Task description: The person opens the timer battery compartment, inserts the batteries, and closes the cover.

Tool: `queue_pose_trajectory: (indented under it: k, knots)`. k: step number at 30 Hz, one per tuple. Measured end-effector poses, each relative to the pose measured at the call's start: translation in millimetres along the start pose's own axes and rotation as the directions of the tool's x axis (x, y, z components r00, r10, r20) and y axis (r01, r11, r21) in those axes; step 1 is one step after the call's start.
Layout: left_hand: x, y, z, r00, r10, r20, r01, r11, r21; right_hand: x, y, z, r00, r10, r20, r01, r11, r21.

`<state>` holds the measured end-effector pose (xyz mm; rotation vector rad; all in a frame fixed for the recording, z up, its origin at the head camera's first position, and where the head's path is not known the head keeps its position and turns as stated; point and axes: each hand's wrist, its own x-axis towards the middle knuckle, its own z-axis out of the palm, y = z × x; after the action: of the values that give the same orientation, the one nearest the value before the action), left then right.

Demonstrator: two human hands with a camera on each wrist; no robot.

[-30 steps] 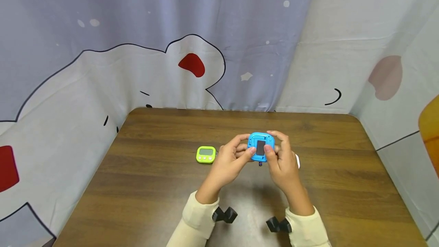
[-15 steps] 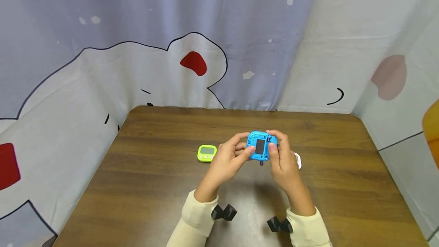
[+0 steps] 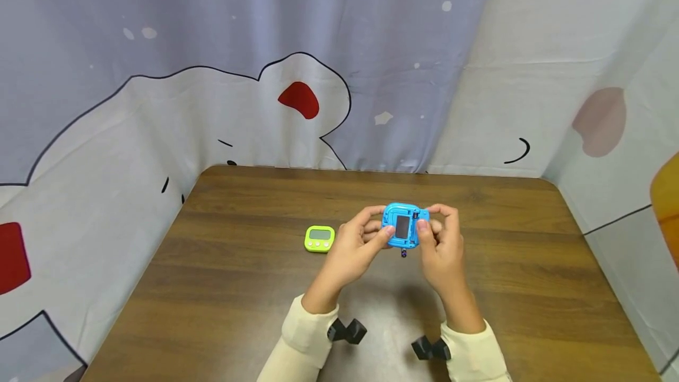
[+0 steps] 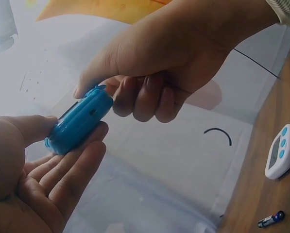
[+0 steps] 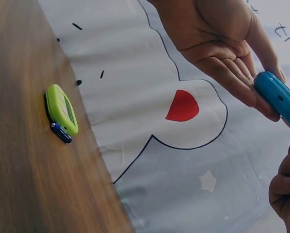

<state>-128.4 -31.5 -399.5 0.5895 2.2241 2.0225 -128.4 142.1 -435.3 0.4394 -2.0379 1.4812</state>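
A blue digital timer (image 3: 393,213) is held above the table, its back with a dark rectangular patch toward the head camera. My left hand (image 3: 352,252) pinches its left side, thumb on the back and fingers beneath. At the right side my right hand (image 3: 443,257) holds it between thumb and fingers; the left wrist view shows the other fingers curled. A small dark part (image 3: 416,215), perhaps a battery, shows in a slot near the right thumb. One small battery (image 4: 271,219) lies on the table, seen in the left wrist view.
A green timer (image 3: 320,239) lies left of the hands, with another battery (image 5: 61,132) beside it in the right wrist view. A white timer (image 4: 281,151) lies on the wooden table (image 3: 239,287), hidden by the right hand from the head camera. Printed curtains (image 3: 371,46) hang behind.
The right thumb has shifted right, uncovering the dark part in the slot. The right index finger has moved from the top edge to the upper right corner. The left hand keeps its hold.
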Motion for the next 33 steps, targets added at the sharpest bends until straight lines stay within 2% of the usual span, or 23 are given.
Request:
queue_pose_trajectory:
  k: [5,8,17,22,30,33]
  knots:
    - [-0.3,0.3,0.8,1.0,-0.004,-0.004,0.004,1.0,-0.004,5,-23,-0.2,0.998,0.036,-0.056,-0.037,0.999,-0.013]
    - [0.0,-0.6,1.1,1.0,-0.001,-0.009,0.001,1.0,-0.007,7,-26,-0.4,0.998,0.041,-0.056,-0.043,0.999,-0.028]
    - [1.3,-3.6,1.3,1.0,-0.006,-0.011,0.006,1.0,-0.001,6,-23,-1.2,0.998,0.013,-0.066,-0.013,1.0,0.0]
    - [1.5,-3.1,1.0,1.0,-0.016,-0.02,0.016,1.0,0.01,6,-23,-2.0,0.998,0.011,-0.065,-0.008,0.999,0.048]
    - [1.5,-2.5,-1.4,0.999,-0.014,-0.032,0.014,1.0,-0.002,6,-21,-1.7,0.998,0.041,-0.053,-0.035,0.994,0.107]
    - [1.8,-2.3,-2.0,0.999,-0.016,-0.03,0.016,1.0,-0.003,3,-10,-1.3,0.997,0.061,-0.044,-0.055,0.99,0.127]
